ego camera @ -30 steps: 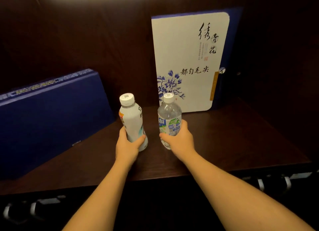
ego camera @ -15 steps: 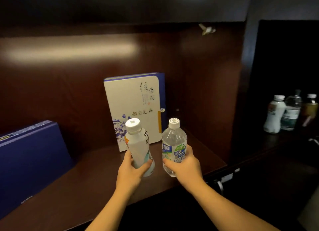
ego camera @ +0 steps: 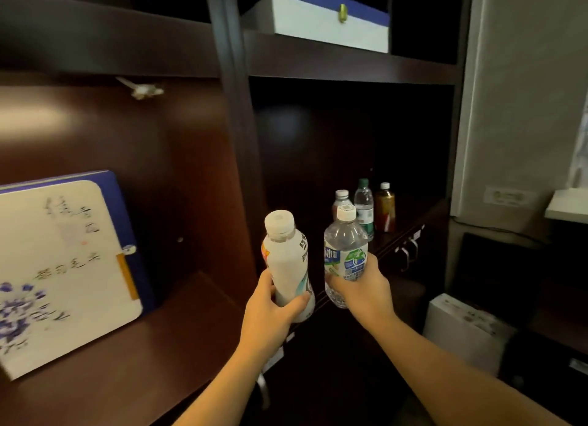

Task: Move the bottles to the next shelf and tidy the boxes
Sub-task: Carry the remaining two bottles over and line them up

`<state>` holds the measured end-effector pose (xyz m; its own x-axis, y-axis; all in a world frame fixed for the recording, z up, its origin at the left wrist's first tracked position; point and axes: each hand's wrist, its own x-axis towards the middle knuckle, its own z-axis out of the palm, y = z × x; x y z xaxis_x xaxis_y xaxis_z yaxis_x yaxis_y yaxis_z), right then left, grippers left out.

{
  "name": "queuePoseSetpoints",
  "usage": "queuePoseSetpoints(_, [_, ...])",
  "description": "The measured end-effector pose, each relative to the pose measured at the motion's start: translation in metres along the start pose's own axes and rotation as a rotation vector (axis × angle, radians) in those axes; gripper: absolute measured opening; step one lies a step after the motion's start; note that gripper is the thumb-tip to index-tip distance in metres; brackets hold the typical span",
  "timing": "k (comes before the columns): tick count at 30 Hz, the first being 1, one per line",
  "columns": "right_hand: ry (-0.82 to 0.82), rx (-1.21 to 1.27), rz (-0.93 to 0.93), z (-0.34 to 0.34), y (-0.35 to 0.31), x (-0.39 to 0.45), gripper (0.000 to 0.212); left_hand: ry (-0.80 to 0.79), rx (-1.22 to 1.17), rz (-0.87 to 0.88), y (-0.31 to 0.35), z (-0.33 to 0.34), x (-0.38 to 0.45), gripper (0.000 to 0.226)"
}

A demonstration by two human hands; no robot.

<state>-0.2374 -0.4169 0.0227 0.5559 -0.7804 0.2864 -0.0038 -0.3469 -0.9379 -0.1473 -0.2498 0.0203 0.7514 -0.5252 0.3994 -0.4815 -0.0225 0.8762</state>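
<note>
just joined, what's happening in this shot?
A person holds one bottle in each hand in front of the dark shelving: the left hand grips a white bottle, the right hand a clear water bottle. Three other bottles stand in the right-hand bay. A white floral box leans upright in the left bay.

Two plastic bottles, one opaque white (ego camera: 288, 263) and one clear (ego camera: 345, 250), are held aloft; three more bottles (ego camera: 364, 207) are counted on the dark shelf, and two blue-and-white boxes (ego camera: 63, 266) are seen.
</note>
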Motion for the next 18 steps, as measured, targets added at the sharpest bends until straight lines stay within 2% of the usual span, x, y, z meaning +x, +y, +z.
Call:
queuePoseSetpoints(3, [0.011,-0.003,0.012,-0.018,0.022,0.053,0.061,0.030,0.009,-0.038,-0.003,0.046,0.039,0.068])
queuePoseSetpoints(8, [-0.050,-0.014,0.034,-0.013,0.057,0.142,0.065,0.161,0.059,-0.122,-0.027,0.093,0.105,0.062])
queuePoseSetpoints(11, [-0.096,-0.015,0.033,0.007,0.076,0.180,0.067,0.256,0.094,-0.196,-0.049,0.104,0.133,0.061])
queuePoseSetpoints(18, [-0.210,0.009,0.008,0.076,0.111,0.230,0.055,0.426,0.157,-0.422,-0.098,0.113,0.171,0.065])
